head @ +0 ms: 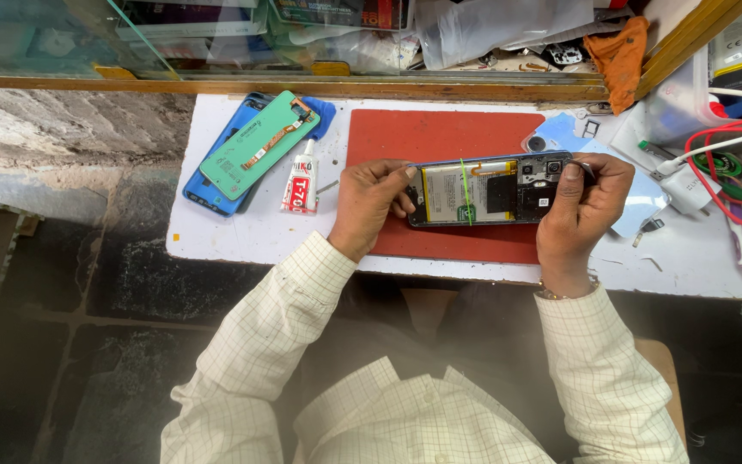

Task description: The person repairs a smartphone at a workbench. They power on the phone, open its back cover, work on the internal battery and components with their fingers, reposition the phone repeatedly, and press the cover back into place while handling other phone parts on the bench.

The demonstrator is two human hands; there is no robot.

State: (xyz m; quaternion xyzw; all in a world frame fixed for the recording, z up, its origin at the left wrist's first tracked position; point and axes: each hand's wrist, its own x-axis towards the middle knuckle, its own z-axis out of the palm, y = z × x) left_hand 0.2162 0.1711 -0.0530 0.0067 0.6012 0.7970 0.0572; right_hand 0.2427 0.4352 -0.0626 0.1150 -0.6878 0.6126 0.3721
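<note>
An opened smartphone (491, 191) lies lengthwise over a red work mat (440, 133), its back off, showing a battery with a green pull strip and the circuit board. My left hand (369, 206) grips the phone's left end with the fingers curled on its edge. My right hand (579, 206) holds the right end, thumb pressed on the upper corner near the camera.
A green-backed phone panel (259, 143) rests on a blue phone cover (208, 185) at the left. Beside them lies a white glue tube (301, 182). Red and white cables (732, 155), a white charger and small parts crowd the right. An orange cloth (618, 53) hangs behind.
</note>
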